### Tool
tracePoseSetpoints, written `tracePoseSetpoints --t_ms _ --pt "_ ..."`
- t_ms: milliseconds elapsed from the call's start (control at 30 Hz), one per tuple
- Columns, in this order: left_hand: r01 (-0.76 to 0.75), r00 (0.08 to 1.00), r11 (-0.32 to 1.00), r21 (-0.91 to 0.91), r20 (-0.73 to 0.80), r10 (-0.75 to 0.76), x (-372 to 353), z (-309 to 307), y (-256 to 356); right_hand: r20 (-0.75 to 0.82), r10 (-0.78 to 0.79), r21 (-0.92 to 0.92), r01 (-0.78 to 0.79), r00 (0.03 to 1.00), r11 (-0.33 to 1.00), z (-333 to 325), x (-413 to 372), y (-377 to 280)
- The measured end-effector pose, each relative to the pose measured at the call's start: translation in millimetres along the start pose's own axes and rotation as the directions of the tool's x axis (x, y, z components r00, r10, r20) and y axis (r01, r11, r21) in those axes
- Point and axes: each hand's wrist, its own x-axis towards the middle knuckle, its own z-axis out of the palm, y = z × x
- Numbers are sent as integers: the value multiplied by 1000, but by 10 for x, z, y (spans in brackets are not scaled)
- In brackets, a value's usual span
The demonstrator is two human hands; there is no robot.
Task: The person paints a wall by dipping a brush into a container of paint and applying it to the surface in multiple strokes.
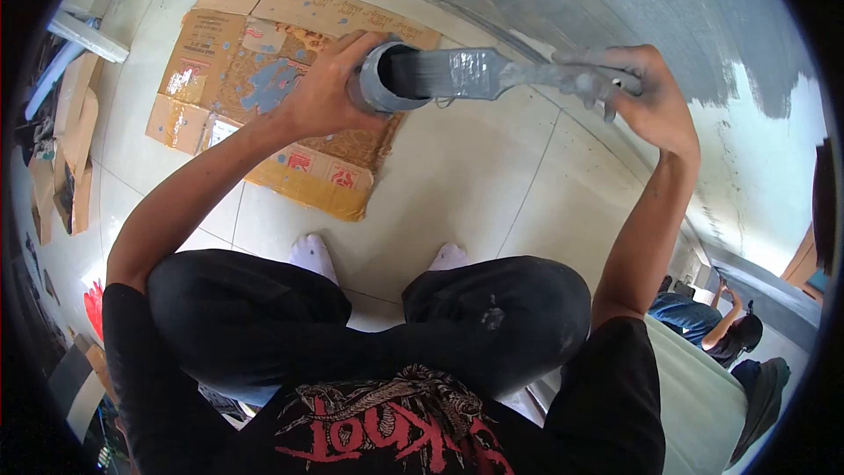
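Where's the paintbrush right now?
In the head view, the paintbrush is near the top, just right of the middle, held in the right hand, its bristle end at the mouth of the grey cup in the left hand.

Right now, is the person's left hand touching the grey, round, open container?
Touching. The head view shows the left hand wrapped around the outside of the grey, round, open container, with no gap visible between them.

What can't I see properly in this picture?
Inside bottom of the container: head view, hidden by shadow and the brush.
Smallest print on the cardboard: head view, too small and blurred.
Whether the other person holds anything: head view, too small.
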Motion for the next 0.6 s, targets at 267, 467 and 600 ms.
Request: tracePoseSetpoints --t_ms 267,467,600 --pt "-91 996 995 36 26 90 30 279 114 26 7 -457 5 1000 889 295 -527 18" --pt "-16 993 1000 6 114 15 48 452 170 -52 54 -422 -71 997 904 720 -731 356" --pt "20 997 998 -56 81 -15 75 507 194 -160 3 -307 -53 987 950 661 -846 486"
